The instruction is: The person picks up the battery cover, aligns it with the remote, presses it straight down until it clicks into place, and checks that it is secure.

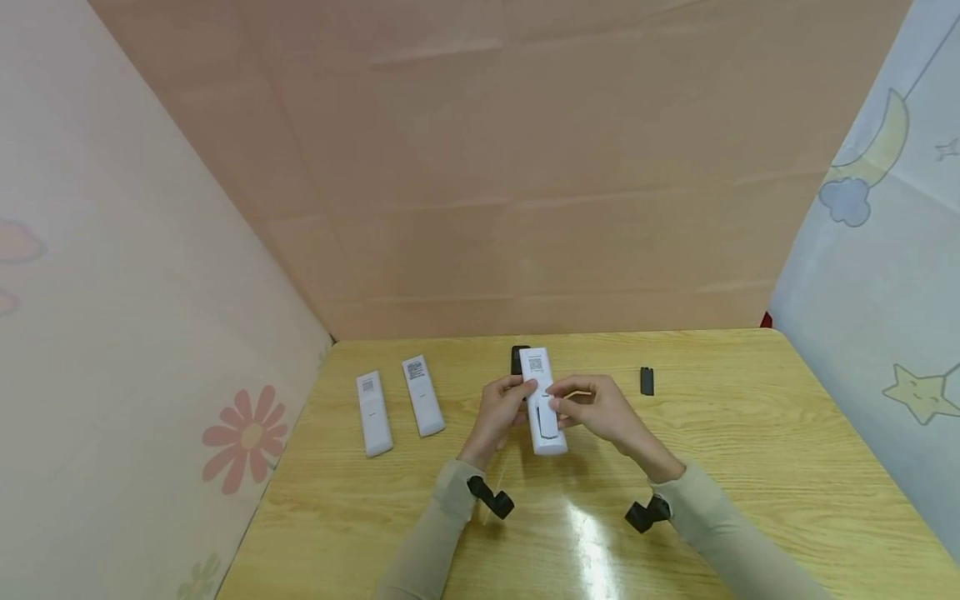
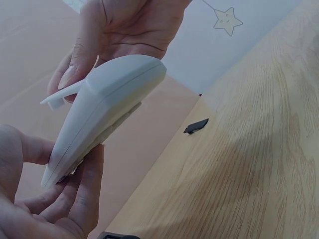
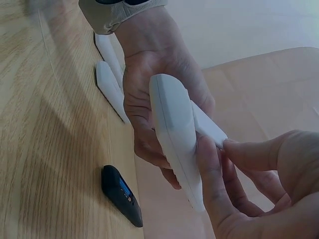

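Note:
My left hand (image 1: 497, 412) grips a white remote control (image 1: 536, 367) by its sides, its back with a printed code facing up, lifted over the table. The right hand (image 1: 602, 407) pinches the remote's white battery cover (image 1: 548, 423) between thumb and fingers. In the left wrist view the cover (image 2: 64, 93) stands tilted away from the remote's body (image 2: 107, 97) at an angle. From the right wrist view the same cover (image 3: 209, 124) slants off the back, its far edge between thumb and fingertip. The battery compartment's inside is hidden.
Two more white remotes (image 1: 373, 414) (image 1: 423, 397) lie back up on the left of the wooden table (image 1: 322, 517). A black remote (image 3: 119, 194) lies behind the held one. To the right is a small black battery cover (image 1: 647, 381). Fabric-like walls enclose the table's back and sides.

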Demonstrator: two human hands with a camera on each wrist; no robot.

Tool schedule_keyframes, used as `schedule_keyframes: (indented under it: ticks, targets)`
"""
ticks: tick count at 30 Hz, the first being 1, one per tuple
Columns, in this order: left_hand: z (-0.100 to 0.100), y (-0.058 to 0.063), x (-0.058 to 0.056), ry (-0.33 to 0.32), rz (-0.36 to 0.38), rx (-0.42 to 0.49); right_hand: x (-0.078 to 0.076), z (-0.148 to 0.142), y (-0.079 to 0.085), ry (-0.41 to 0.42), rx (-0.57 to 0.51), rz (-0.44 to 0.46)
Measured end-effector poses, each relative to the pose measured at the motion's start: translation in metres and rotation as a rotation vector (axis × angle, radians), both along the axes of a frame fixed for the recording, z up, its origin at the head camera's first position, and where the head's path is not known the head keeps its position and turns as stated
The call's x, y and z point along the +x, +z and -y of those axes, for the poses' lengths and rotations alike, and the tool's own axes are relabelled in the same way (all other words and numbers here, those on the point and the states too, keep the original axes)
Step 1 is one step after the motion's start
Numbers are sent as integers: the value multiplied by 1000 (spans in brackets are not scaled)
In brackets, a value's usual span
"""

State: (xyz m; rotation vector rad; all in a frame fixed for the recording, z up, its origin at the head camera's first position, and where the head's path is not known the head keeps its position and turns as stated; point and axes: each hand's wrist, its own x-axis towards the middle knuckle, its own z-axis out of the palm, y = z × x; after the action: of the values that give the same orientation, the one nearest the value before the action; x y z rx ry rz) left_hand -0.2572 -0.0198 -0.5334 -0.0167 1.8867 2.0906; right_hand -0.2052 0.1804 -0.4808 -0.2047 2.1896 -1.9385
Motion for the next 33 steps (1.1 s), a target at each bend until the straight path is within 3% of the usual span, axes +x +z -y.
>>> schedule_keyframes:
  ticks: [33]
  targets:
    - [-1, 7, 2, 17, -25, 19, -2, 1, -6, 15, 121, -66]
